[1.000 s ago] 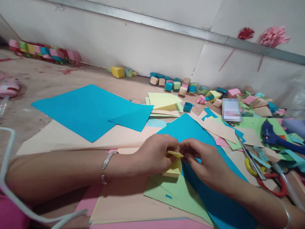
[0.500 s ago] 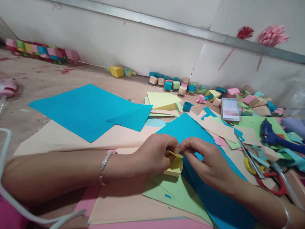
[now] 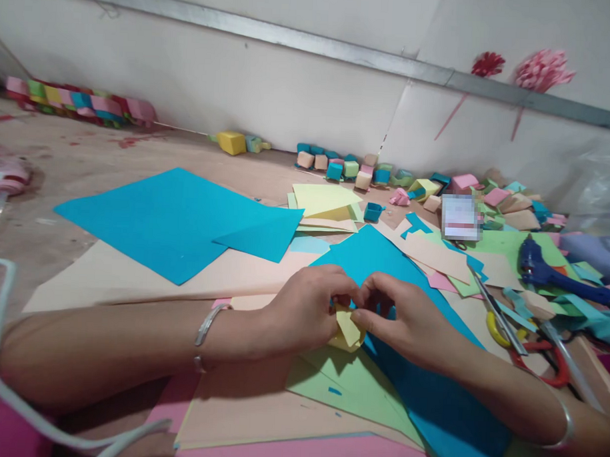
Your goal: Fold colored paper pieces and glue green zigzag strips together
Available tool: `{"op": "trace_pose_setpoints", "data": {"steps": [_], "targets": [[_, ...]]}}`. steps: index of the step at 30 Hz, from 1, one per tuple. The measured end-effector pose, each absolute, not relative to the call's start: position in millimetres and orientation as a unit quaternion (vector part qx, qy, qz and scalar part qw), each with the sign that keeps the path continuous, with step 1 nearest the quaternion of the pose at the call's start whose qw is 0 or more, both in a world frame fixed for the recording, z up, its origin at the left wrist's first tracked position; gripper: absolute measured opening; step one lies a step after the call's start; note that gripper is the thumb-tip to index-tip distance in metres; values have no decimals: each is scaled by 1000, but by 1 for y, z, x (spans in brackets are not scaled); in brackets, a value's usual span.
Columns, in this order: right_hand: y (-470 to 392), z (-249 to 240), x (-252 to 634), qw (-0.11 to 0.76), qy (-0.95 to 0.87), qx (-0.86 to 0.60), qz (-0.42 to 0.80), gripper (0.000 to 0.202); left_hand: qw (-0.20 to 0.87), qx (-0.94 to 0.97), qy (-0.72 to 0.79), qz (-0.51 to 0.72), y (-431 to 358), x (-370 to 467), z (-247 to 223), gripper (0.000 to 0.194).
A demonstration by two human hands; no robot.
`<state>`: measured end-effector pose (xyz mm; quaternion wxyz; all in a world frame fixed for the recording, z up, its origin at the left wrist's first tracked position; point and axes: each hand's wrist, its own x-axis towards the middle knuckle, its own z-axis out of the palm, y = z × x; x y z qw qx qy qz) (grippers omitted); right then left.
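Note:
Between both hands is a small yellow piece of folded paper [image 3: 349, 329], partly covered by my fingers. My left hand [image 3: 307, 305] is closed on its left side, fingers curled inward. From the right, my right hand [image 3: 399, 318] pinches the paper's upper edge with thumb and fingertips. The fingertips of the two hands nearly meet above it. Below lie a green sheet [image 3: 349, 393] with tiny blue scraps and a large blue sheet [image 3: 444, 393] running under my right wrist.
Scissors with red and yellow handles [image 3: 540, 363] and a blue glue gun [image 3: 554, 270] lie right. Another blue sheet [image 3: 170, 217] lies left, near a white cable [image 3: 4, 324]. Small paper boxes [image 3: 337, 168] line the wall; a pink glue gun [image 3: 7, 173] is far left.
My right thumb has come down onto the yellow paper. Its flap, edge-on before, now tilts down toward me and shows its face. The surroundings have barely shifted.

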<state>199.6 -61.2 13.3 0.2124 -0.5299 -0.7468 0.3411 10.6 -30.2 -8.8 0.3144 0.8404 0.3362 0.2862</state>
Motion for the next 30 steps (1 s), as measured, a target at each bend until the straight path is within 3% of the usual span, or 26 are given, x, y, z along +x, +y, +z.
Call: {"op": "trace_pose_setpoints", "data": {"steps": [5, 14, 16, 19, 22, 30], "targets": [[-60, 14, 198, 153, -774, -529, 313, 10, 306, 848, 320, 292, -32, 11, -8, 21], [-61, 8, 198, 139, -805, -516, 259, 16, 298, 859, 322, 264, -34, 12, -7, 32], [-62, 7, 197, 140, -804, -523, 247, 16, 330, 849, 327, 253, -33, 12, -2, 34], [-62, 8, 197, 140, -806, -526, 232, 16, 457, 785, 358, 215, -30, 12, 8, 38], [-62, 10, 196, 146, -809, -523, 224, 17, 532, 726, 390, 194, -25, 13, 13, 23], [-68, 10, 195, 151, -823, -507, 205, 17, 416, 792, 401, 196, -26, 12, 1, 20]]}}
